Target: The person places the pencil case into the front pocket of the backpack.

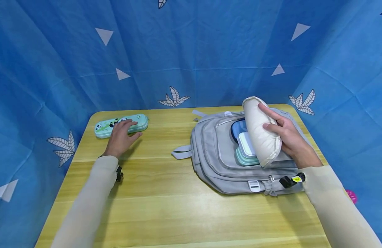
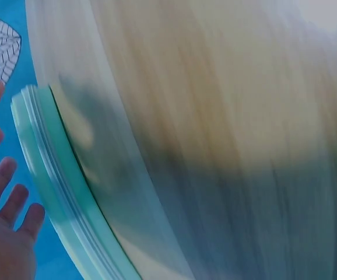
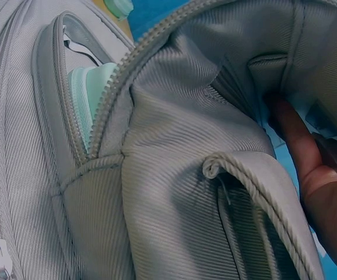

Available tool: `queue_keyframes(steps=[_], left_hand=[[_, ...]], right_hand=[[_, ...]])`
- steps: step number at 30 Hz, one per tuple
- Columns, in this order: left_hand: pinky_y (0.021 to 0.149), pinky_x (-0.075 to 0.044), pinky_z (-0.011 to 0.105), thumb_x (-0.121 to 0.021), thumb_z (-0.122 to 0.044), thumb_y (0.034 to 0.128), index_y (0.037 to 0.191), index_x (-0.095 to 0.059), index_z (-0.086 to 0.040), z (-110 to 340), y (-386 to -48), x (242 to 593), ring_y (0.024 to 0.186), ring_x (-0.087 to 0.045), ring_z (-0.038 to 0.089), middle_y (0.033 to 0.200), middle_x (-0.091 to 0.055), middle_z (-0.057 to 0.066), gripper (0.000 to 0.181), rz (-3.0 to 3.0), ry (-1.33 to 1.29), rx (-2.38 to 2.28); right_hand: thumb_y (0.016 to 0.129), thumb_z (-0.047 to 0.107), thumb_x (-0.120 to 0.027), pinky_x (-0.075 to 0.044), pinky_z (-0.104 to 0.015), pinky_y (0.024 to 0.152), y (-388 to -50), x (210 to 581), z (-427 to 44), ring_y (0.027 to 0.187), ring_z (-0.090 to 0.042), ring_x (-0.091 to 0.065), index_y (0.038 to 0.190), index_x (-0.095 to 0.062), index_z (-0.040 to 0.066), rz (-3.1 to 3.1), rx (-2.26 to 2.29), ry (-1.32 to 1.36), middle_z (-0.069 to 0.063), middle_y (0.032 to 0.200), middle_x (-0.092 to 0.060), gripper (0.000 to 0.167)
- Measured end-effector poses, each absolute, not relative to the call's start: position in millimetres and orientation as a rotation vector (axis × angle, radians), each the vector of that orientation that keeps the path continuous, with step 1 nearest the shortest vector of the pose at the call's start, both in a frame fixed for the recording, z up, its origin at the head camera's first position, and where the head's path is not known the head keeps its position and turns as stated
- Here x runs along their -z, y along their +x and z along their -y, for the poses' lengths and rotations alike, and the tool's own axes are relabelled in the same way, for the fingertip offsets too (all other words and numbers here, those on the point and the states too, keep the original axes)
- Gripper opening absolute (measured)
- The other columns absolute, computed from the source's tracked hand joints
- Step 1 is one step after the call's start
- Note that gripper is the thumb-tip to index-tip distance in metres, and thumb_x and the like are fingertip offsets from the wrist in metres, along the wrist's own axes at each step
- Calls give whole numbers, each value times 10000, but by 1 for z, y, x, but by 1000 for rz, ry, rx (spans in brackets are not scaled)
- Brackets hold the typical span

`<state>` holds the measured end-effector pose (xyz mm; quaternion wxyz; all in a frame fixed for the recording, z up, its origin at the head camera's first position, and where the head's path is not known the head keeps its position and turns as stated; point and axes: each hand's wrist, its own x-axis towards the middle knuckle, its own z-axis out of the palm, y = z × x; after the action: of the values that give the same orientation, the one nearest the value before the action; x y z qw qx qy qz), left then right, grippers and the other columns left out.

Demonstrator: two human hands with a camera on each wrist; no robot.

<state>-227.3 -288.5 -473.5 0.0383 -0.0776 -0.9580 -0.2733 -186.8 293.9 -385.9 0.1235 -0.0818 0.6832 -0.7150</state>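
At the table's far left lies a mint-green pencil case (image 1: 104, 128) with panda pictures. My left hand (image 1: 120, 137) hovers over it with fingers spread; the left wrist view shows the fingers (image 2: 5, 181) beside the case's ridged edge (image 2: 58, 181). On the right, a grey backpack (image 1: 209, 141) lies flat. My right hand (image 1: 288, 134) grips the folded-back flap (image 1: 259, 134) of its front pocket, cream lining outward in the head view. Inside the pocket show a dark blue item (image 1: 238, 129), a pale blue-white one (image 1: 247, 144) and a mint-green one (image 1: 245, 160), partly hidden by the flap.
A wooden table (image 1: 166, 213) carries everything. Blue patterned cloth (image 1: 191, 51) hangs behind it and on both sides. The backpack's strap loop (image 1: 181, 152) reaches left, and a side buckle (image 1: 254, 186) faces the front.
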Motion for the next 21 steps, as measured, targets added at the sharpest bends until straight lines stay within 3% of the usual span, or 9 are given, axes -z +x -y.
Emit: queue_keyframes(steps=[8, 21], left_hand=[[1242, -267, 729, -780, -285, 1033, 1533, -587, -23, 314, -228, 471, 1522, -321, 556, 1683, -391, 301, 597, 2957, -192, 795], [1163, -202, 827, -800, -381, 1002, 1659, -418, -48, 350, -233, 473, 1548, -189, 631, 1718, -270, 339, 830, 3064, 0, 744]], right_hand=[[1118, 21, -531, -580, -183, 956, -187, 387, -295, 1603, -306, -184, 1722, -342, 264, -1981, 2097, -242, -24, 1858, 2, 678], [1116, 22, -534, -585, -194, 949, -186, 384, -294, 1566, -279, -223, 1723, -339, 263, -1976, 2095, -226, -26, 1857, 7, 682]])
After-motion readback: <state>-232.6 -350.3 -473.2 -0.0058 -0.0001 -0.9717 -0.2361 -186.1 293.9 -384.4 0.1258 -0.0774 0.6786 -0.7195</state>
